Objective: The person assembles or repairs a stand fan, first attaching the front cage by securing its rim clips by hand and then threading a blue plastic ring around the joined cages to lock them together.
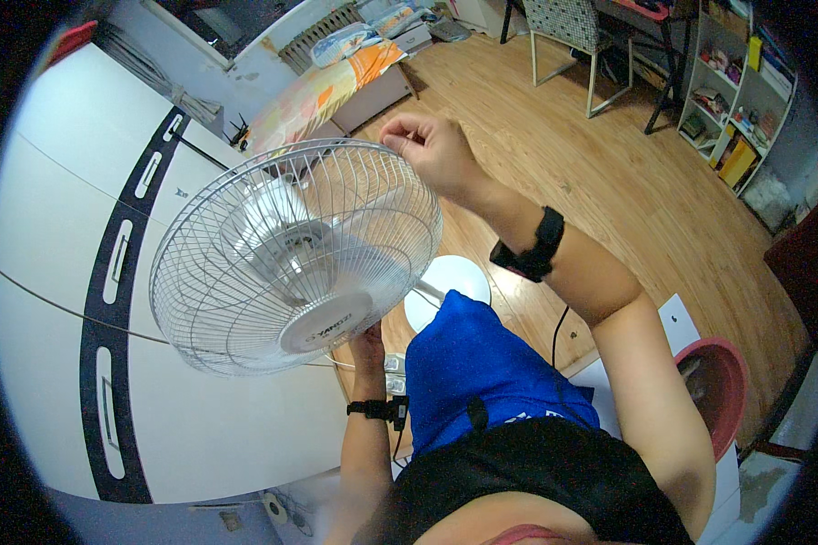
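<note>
I have the fan (245, 272) in front of me, its head left of centre in my view, between the wardrobe (41, 191) and my right arm. Its cage (186, 300) is round and silvery, made of thin wires running out from the middle to the rim, and the whole face leans over at a slant. Behind the wires I see pale, see-through blades (373, 213); at the front sits a smooth, light grey badge (327, 322) with dark lettering. A short stretch of pole (430, 292) shows below, over a round white base (468, 277) on the wooden floor (536, 154).

My right grip (434, 153) is at the cage's upper rim, fingers curled in close to the thumb; I can't tell whether it pinches the wire. My left grip (368, 347) is under the lower edge, partly hidden by the cage, so I can't tell how far it is closed or what it holds.
</note>
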A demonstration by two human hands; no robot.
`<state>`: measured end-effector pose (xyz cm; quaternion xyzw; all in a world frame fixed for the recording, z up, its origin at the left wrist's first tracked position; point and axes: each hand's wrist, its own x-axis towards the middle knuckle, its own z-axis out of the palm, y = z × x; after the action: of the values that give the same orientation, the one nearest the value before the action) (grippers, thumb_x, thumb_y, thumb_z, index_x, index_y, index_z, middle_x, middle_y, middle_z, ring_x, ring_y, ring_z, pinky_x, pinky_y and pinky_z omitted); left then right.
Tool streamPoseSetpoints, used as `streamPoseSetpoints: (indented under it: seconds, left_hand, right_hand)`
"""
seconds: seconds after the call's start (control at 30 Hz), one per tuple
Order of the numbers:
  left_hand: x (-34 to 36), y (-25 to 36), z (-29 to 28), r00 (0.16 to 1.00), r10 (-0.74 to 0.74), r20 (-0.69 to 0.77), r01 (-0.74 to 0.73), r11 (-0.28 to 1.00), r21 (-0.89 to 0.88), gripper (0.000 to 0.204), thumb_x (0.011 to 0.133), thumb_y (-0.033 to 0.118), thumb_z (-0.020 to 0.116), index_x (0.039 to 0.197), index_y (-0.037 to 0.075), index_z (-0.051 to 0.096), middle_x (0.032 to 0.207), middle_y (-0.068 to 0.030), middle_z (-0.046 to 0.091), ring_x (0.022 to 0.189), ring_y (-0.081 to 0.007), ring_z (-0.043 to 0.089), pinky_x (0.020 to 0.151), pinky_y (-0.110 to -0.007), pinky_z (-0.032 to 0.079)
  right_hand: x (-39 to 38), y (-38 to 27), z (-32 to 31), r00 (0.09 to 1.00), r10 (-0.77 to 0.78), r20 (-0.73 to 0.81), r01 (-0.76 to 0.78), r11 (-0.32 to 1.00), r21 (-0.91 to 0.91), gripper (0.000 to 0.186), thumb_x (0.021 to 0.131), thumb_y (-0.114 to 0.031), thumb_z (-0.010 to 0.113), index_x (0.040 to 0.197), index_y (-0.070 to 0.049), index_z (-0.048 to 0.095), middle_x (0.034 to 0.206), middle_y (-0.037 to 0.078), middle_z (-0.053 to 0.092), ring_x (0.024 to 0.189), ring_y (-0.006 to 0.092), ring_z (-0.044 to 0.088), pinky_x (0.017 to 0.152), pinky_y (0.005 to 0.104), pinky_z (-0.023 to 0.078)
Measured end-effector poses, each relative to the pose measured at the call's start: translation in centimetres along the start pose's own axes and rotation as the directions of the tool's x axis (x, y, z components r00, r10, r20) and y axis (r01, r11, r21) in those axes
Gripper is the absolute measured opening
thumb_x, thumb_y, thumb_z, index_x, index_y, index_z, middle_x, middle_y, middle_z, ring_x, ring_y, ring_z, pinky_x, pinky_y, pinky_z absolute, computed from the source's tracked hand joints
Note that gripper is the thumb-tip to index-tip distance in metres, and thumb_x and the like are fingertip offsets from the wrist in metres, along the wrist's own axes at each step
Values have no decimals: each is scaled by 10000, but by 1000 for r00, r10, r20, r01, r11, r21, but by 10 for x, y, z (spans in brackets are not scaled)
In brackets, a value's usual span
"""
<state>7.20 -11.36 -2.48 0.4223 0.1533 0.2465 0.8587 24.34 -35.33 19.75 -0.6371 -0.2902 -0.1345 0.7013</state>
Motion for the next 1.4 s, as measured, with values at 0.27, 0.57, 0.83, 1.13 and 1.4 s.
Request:
streamPoseSetpoints:
  seconds: [0.27, 0.57, 0.83, 1.13, 1.4]
  left_hand:
    - [36, 3, -78, 980, -27, 199, -28, 962, 270, 339, 872, 132, 522, 1190, 53, 432, 1180, -83, 469, 1063, -201, 487, 862, -310, 472]
    - [78, 40, -93, 965, -203, 166, 178, 972, 151, 323, 877, 258, 510, 1141, 78, 465, 1077, -49, 526, 941, -196, 558, 739, -309, 513]
    - [90, 81, -137, 953, -236, 191, 187, 952, 244, 314, 878, 293, 511, 1048, 29, 529, 1044, -99, 573, 973, -222, 547, 834, -355, 461]
    - [121, 69, -224, 948, -232, 218, 150, 929, 338, 267, 862, 209, 530, 1042, 12, 513, 1026, -116, 578, 929, -228, 561, 803, -340, 469]
    - [106, 64, -223, 955, -211, 211, 138, 939, 314, 292, 854, 191, 543, 1079, 13, 489, 1029, -108, 575, 917, -224, 561, 799, -336, 466]
  right_hand:
    - [-37, 4, 2, 994, -105, -17, 106, 971, 216, 35, 768, -11, 614, 797, -15, 632, 708, 28, 561, 628, 94, 505, 564, 217, 395]
    - [-74, -38, 45, 981, -155, -113, 167, 980, 109, 19, 776, -21, 610, 773, -8, 596, 710, 45, 519, 627, 121, 487, 552, 249, 384]
    - [-98, -65, 108, 983, -179, 45, 175, 982, 74, 30, 783, 27, 595, 798, 1, 588, 736, 37, 501, 641, 95, 462, 554, 212, 370]
    - [-135, -100, 143, 880, -399, 258, 431, 899, -80, 66, 756, -17, 633, 806, -1, 592, 714, 92, 519, 596, 184, 520, 508, 264, 404]
    - [-147, -114, 125, 941, -197, 274, 235, 965, -113, 90, 726, -54, 656, 776, -6, 600, 721, 127, 550, 643, 264, 563, 559, 316, 444]
